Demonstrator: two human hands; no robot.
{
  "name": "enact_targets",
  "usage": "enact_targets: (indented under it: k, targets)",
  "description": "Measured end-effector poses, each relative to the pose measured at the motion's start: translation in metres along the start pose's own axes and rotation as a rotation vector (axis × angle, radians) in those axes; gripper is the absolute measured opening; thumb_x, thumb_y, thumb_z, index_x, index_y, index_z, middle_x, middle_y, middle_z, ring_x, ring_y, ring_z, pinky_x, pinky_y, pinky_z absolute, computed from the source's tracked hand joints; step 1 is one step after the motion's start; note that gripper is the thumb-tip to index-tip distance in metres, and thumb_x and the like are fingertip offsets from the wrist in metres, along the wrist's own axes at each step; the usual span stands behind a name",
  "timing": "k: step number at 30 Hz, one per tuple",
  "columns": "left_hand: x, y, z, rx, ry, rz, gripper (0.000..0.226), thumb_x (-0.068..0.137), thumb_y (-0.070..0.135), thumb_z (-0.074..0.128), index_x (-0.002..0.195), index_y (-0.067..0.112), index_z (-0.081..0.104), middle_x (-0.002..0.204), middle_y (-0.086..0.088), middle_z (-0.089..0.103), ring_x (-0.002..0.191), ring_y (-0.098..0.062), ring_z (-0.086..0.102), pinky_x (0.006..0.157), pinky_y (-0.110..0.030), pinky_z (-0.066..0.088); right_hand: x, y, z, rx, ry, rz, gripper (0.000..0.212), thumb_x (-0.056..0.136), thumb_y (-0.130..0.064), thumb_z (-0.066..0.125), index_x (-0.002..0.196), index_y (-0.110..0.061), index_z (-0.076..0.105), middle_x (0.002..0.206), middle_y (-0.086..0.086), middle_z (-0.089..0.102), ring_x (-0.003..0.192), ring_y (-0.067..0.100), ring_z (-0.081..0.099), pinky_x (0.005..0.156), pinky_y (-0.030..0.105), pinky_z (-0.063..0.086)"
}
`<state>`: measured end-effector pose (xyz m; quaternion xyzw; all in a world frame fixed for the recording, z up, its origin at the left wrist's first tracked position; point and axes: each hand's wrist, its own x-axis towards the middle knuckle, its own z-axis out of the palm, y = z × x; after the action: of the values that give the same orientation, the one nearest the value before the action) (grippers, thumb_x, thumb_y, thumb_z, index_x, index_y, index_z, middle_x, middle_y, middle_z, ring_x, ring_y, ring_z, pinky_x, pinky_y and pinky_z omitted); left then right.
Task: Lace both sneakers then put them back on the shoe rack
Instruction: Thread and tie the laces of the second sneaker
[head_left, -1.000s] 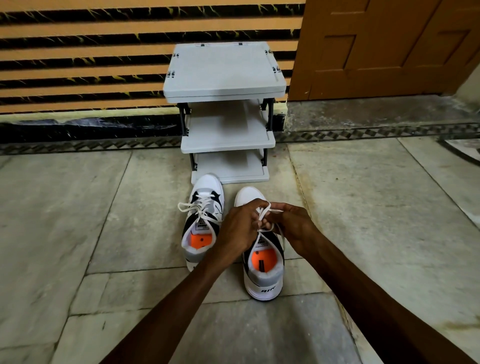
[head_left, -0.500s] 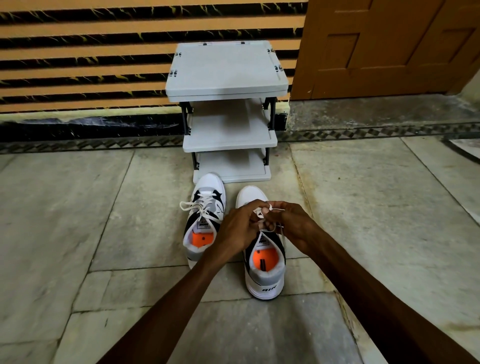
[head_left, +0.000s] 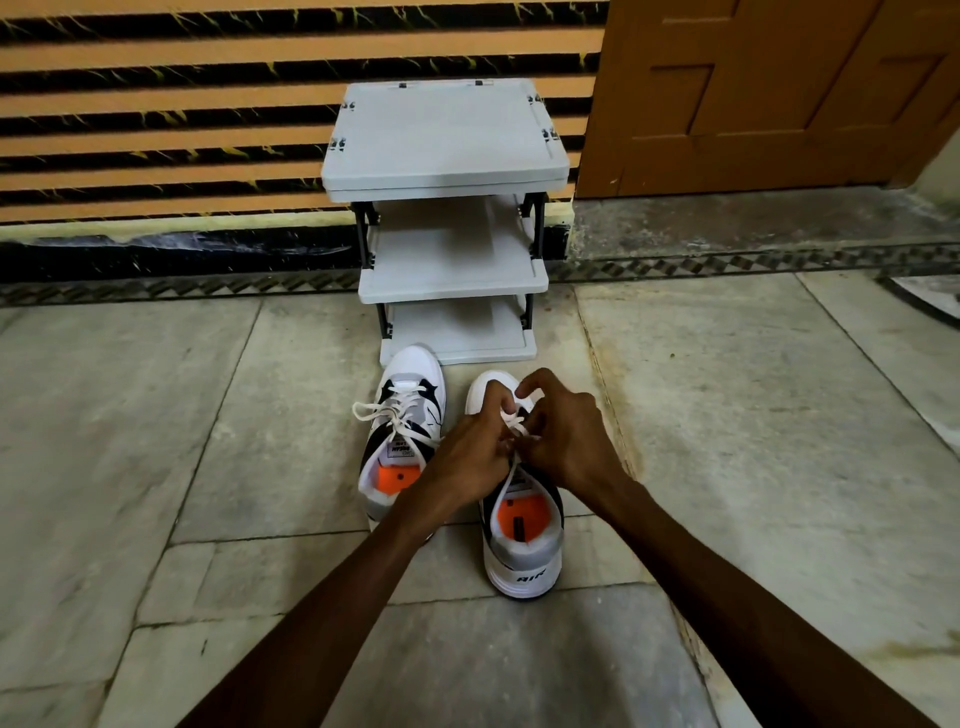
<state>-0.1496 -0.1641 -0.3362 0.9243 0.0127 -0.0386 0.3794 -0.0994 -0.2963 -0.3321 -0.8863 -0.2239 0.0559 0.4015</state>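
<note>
Both hands meet over the right sneaker (head_left: 522, 540), the left hand (head_left: 470, 452) and right hand (head_left: 569, 441) each pinching its white lace (head_left: 511, 470), apparently to cinch a knot. The left sneaker (head_left: 402, 441), already laced, lies just beside it, both toes near the shoe rack (head_left: 447, 156), handy for shelving.

We see a matt grey plastic rack (head_left: 445, 136) on smooth stone floor (head_left: 727, 395), glossy white sneakers (head_left: 522, 551) with cloth laces (head_left: 395, 410) (orange insoles), and a wooden door (head_left: 769, 93).
</note>
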Motion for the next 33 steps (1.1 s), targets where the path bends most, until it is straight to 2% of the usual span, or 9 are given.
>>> enact_targets:
  k: [4, 6, 10, 13, 16, 19, 23, 29, 33]
  targets:
    - [0.0, 0.002, 0.002, -0.032, 0.026, -0.031, 0.042, 0.086, 0.0, 0.05, 0.118, 0.021, 0.033, 0.081, -0.001, 0.058, 0.074, -0.023, 0.06, 0.063, -0.032, 0.045, -0.006, 0.002, 0.004, -0.097, 0.036, -0.127, 0.046, 0.069, -0.016, 0.075, 0.104, -0.024, 0.046, 0.07, -0.008, 0.064, 0.063, 0.017, 0.064, 0.058, 0.036, 0.054]
    - [0.001, -0.001, 0.004, -0.08, 0.026, -0.071, 0.039, 0.089, 0.002, 0.05, 0.119, 0.022, 0.034, 0.086, -0.004, 0.062, 0.078, -0.022, 0.062, 0.065, -0.035, 0.049, -0.008, 0.004, 0.007, -0.13, 0.056, -0.161, 0.045, 0.069, -0.014, 0.075, 0.103, -0.024, 0.047, 0.074, -0.005, 0.066, 0.065, 0.017, 0.062, 0.06, 0.036, 0.053]
    - [0.004, -0.011, 0.007, -0.331, 0.026, -0.181, 0.019, 0.096, 0.012, 0.047, 0.112, 0.021, 0.043, 0.094, -0.011, 0.069, 0.084, -0.022, 0.066, 0.075, -0.039, 0.052, -0.011, 0.008, 0.009, -0.147, 0.08, -0.187, 0.03, 0.074, -0.013, 0.072, 0.099, -0.019, 0.057, 0.088, 0.002, 0.068, 0.075, 0.021, 0.064, 0.065, 0.037, 0.053]
    - [0.005, -0.007, 0.006, -0.566, 0.058, -0.281, 0.008, 0.099, 0.023, 0.046, 0.104, 0.02, 0.052, 0.088, -0.003, 0.066, 0.072, -0.009, 0.062, 0.063, -0.022, 0.047, -0.011, 0.007, 0.007, -0.166, 0.061, -0.239, 0.024, 0.073, -0.01, 0.071, 0.093, -0.016, 0.061, 0.089, 0.002, 0.065, 0.076, 0.021, 0.062, 0.064, 0.037, 0.052]
    - [0.007, -0.003, 0.0, -0.662, 0.027, -0.31, 0.018, 0.1, 0.012, 0.04, 0.094, 0.017, 0.056, 0.072, 0.001, 0.06, 0.054, 0.001, 0.058, 0.047, -0.009, 0.041, -0.012, 0.003, 0.007, -0.216, 0.054, -0.279, 0.024, 0.071, -0.005, 0.074, 0.091, -0.015, 0.064, 0.086, 0.003, 0.063, 0.074, 0.022, 0.061, 0.059, 0.032, 0.048]
    - [0.012, -0.005, -0.003, -0.574, -0.09, -0.315, 0.032, 0.099, 0.009, 0.037, 0.082, 0.024, 0.061, 0.064, 0.002, 0.056, 0.054, -0.007, 0.052, 0.046, -0.013, 0.039, -0.013, 0.002, 0.008, -0.194, 0.061, -0.294, 0.022, 0.068, -0.002, 0.074, 0.084, -0.014, 0.066, 0.082, 0.003, 0.061, 0.069, 0.021, 0.059, 0.056, 0.032, 0.05]
    - [0.016, -0.01, -0.003, -0.526, -0.14, -0.348, 0.034, 0.097, 0.01, 0.04, 0.075, 0.026, 0.061, 0.063, 0.002, 0.057, 0.055, -0.009, 0.05, 0.049, -0.02, 0.038, -0.014, 0.005, 0.008, -0.198, 0.074, -0.278, 0.018, 0.066, -0.001, 0.073, 0.076, -0.014, 0.065, 0.078, 0.002, 0.057, 0.066, 0.02, 0.056, 0.053, 0.036, 0.05]
    - [0.013, -0.016, -0.003, -0.63, -0.037, -0.391, 0.025, 0.087, -0.005, 0.05, 0.081, 0.012, 0.067, 0.067, -0.007, 0.061, 0.054, -0.01, 0.049, 0.05, -0.019, 0.039, -0.016, 0.009, 0.009, -0.221, 0.049, -0.254, 0.019, 0.065, -0.002, 0.074, 0.075, -0.016, 0.066, 0.08, 0.001, 0.059, 0.07, 0.022, 0.057, 0.054, 0.036, 0.049]
    - [0.014, -0.014, -0.005, -0.49, 0.08, -0.36, 0.023, 0.086, -0.005, 0.056, 0.079, 0.01, 0.072, 0.062, -0.006, 0.063, 0.049, -0.011, 0.054, 0.048, -0.017, 0.045, -0.018, 0.008, 0.006, -0.24, 0.036, -0.236, 0.016, 0.068, -0.008, 0.073, 0.077, -0.02, 0.071, 0.084, 0.001, 0.067, 0.084, 0.024, 0.061, 0.062, 0.035, 0.051]
